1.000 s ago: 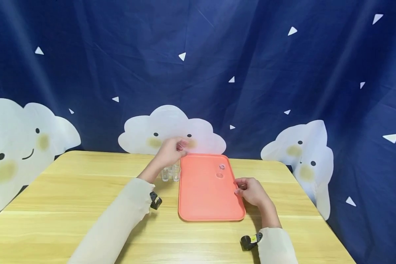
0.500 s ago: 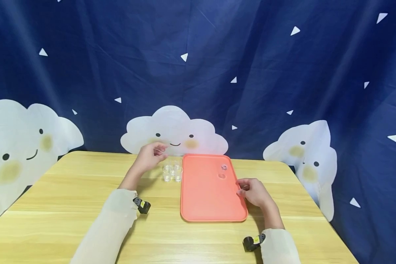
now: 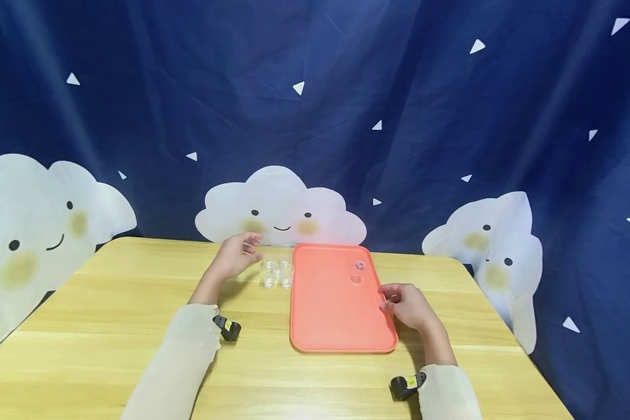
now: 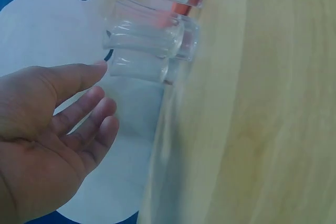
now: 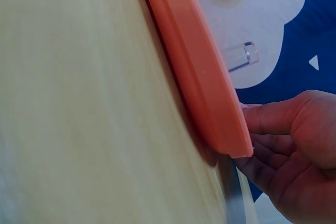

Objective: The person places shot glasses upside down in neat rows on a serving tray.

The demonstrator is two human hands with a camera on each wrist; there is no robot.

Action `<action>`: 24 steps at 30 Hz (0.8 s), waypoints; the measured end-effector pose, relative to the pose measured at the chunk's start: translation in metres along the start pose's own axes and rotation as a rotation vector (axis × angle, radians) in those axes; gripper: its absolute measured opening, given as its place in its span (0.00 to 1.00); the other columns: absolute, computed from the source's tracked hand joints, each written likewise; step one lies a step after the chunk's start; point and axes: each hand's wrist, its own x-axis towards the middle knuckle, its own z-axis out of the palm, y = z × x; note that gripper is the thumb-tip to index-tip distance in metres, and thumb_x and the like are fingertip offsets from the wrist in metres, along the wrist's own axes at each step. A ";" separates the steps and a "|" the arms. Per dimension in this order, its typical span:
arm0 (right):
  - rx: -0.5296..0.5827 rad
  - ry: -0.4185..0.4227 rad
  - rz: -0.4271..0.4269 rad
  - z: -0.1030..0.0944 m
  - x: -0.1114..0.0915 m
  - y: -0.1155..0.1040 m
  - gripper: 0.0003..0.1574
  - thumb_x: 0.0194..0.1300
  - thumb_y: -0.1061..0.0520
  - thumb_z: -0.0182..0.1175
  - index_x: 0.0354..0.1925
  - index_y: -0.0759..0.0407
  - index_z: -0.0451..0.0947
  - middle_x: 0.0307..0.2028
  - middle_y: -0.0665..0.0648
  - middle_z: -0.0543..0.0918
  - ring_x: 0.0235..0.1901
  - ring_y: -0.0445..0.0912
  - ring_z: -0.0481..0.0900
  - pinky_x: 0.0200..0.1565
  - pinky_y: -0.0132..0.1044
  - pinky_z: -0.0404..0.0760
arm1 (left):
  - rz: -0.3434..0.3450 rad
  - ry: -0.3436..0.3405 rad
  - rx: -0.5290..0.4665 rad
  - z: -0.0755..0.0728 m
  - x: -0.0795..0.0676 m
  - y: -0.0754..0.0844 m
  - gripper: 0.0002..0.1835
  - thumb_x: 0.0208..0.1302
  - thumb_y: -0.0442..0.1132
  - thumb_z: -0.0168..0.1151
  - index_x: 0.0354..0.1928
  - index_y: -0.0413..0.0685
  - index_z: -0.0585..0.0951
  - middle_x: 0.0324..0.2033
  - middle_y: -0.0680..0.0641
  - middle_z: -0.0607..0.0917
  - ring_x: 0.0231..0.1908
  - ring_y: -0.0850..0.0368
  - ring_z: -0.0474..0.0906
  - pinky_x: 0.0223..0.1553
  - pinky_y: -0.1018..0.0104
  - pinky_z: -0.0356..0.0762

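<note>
In the head view, several small clear glasses (image 3: 276,273) stand grouped upright at the left edge of an orange-red tray (image 3: 336,315). My left hand (image 3: 235,255) hovers just left of them, thumb and fingers spread in a loose curve with nothing held. The left wrist view has that hand (image 4: 68,124) with its fingertips close to the nearest glass (image 4: 137,65). One clear glass (image 3: 358,272) sits upside down on the tray's back right part. My right hand (image 3: 409,304) grips the tray's right rim between thumb and fingers; part of those fingers is hidden behind the rim (image 5: 210,77).
Everything rests on a light wooden table (image 3: 136,315). Behind its far edge hangs a dark blue curtain (image 3: 315,116) printed with smiling clouds and white triangles. Black cameras are strapped at both sleeves (image 3: 178,356).
My left hand has moved left from above the glasses and the tray's back left corner to beside the glasses. The right hand stays at the tray's rim; the view has shifted slightly.
</note>
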 end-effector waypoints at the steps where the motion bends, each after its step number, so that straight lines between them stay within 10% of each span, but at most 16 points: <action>1: 0.001 0.000 0.002 0.000 0.000 0.000 0.24 0.64 0.69 0.66 0.59 0.67 0.81 0.46 0.60 0.87 0.44 0.52 0.84 0.45 0.45 0.86 | 0.001 -0.009 0.002 0.000 0.000 -0.001 0.27 0.65 0.29 0.68 0.66 0.34 0.74 0.56 0.30 0.81 0.52 0.38 0.81 0.57 0.47 0.79; 24: 0.007 -0.020 0.003 -0.002 -0.001 0.000 0.23 0.65 0.69 0.65 0.59 0.67 0.80 0.46 0.61 0.87 0.44 0.51 0.84 0.46 0.45 0.87 | -0.097 -0.075 -0.124 0.024 0.000 -0.012 0.26 0.68 0.28 0.64 0.67 0.37 0.75 0.58 0.34 0.80 0.56 0.37 0.80 0.57 0.52 0.81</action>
